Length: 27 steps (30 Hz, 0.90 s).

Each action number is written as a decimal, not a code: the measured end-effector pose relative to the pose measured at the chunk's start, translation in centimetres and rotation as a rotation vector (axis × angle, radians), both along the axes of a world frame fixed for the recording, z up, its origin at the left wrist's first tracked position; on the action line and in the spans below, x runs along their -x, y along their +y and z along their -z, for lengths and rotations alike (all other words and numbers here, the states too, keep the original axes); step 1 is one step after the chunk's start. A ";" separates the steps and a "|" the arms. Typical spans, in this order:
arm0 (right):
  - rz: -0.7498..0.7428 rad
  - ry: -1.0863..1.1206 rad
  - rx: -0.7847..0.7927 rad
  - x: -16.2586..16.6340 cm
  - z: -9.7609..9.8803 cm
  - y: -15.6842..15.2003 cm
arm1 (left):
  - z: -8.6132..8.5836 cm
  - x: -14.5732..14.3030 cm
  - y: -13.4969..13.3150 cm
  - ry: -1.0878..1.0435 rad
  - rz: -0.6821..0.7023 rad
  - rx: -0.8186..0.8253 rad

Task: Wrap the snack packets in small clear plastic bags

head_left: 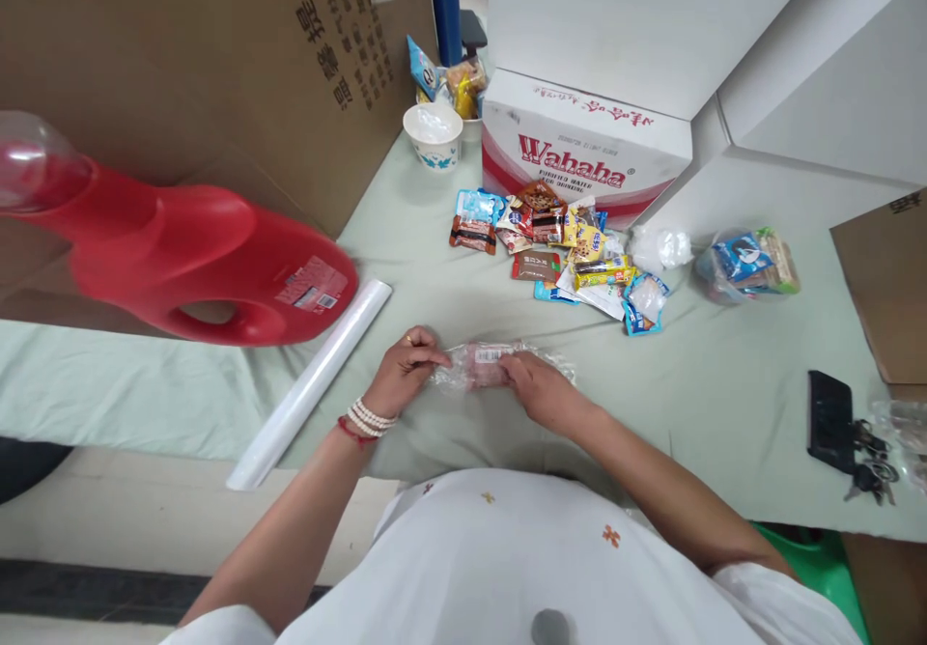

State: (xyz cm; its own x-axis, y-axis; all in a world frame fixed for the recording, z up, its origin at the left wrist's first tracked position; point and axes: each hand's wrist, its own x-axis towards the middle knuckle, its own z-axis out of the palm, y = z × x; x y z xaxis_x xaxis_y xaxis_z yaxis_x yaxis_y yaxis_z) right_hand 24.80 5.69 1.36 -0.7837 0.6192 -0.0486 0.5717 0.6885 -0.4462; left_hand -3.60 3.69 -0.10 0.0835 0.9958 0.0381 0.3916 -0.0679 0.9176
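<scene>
A small pinkish packet (483, 367) with a white barcode label lies in clear plastic wrap (453, 375) near the table's front edge. My left hand (409, 363) pinches the left end of the wrap between thumb and fingers. On the other side, my right hand (537, 386) grips the packet and wrap at the right, fingers closed over its edge. Some of the clear film sticks out beyond my right hand. A white roll of plastic film (311, 386) lies slantwise to the left of my left hand.
Several snack packets (540, 239) are heaped before a Wahaha carton (586, 157). A paper cup (433, 138) stands behind. A red plastic jug (217, 264) looms at left. At right are a wrapped snack bundle (749, 264), a black phone (829, 421) and keys (873, 471).
</scene>
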 end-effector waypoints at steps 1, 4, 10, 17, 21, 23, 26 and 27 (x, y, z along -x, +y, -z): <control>0.017 0.021 0.001 0.0 0.3 -0.1 | -0.2 0.1 -0.1 0.029 -0.028 -0.003; 0.004 0.044 -0.006 0.2 0.4 -0.5 | -1.2 -0.6 -0.5 0.094 -0.121 0.024; 0.045 0.043 -0.001 1.3 -0.6 -1.1 | -4.3 -5.6 -1.1 -0.149 -0.201 0.282; 0.085 0.304 0.142 -1.3 -0.6 -1.4 | -3.1 -10.8 -0.8 0.204 -0.011 0.130; 0.589 0.255 -0.021 -3.1 -0.9 -1.5 | -2.9 -11.2 -1.4 0.566 0.108 -0.011; 0.736 0.106 -0.137 -3.6 -0.9 -1.5 | -3.1 -11.2 -1.7 0.655 0.141 -0.064; 0.701 -0.010 -0.126 -4.2 -1.2 -1.1 | -3.4 -11.2 -2.1 0.687 0.117 -0.065; 0.683 -0.008 -0.088 -4.3 -1.5 -0.8 | -3.3 -11.2 -2.1 0.679 0.083 -0.060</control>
State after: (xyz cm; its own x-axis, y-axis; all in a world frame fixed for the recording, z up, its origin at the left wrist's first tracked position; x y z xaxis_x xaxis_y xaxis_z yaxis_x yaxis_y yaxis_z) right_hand 29.09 4.87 2.85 -0.2159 0.9762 0.0202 0.8933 0.2058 -0.3996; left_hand 7.61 1.54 3.22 0.1840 0.9829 0.0050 0.8703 -0.1653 0.4640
